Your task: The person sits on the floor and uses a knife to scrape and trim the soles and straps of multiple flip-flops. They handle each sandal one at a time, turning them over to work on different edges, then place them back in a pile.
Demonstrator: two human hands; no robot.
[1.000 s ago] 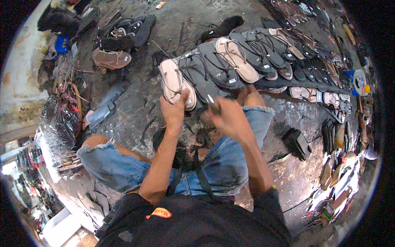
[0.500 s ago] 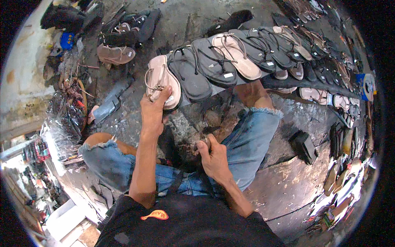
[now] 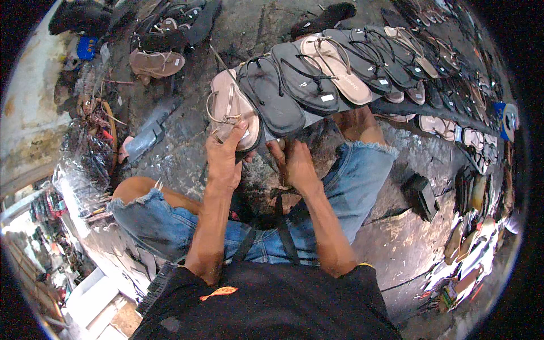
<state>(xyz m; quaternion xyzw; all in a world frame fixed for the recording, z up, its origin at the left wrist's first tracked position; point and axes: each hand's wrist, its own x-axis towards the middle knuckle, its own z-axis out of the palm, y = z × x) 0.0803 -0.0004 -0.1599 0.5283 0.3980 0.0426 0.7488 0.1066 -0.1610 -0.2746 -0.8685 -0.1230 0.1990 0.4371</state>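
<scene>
Scuffed dark floor [image 3: 255, 25], stained wall [image 3: 31, 96], lined-up sandals [image 3: 277, 110]

Beyond the right hand [image 3: 297, 164], a long, narrow grey support [image 3: 311, 118] bears a row of flat black and beige strappy sandals [image 3: 354, 88]. Left of the left hand [image 3: 225, 153], the stained dark-grey floor [image 3: 249, 31] carries a flat, shiny blue-grey piece [image 3: 147, 136]; right of the right hand, a black rectangular block [image 3: 422, 196].
</scene>
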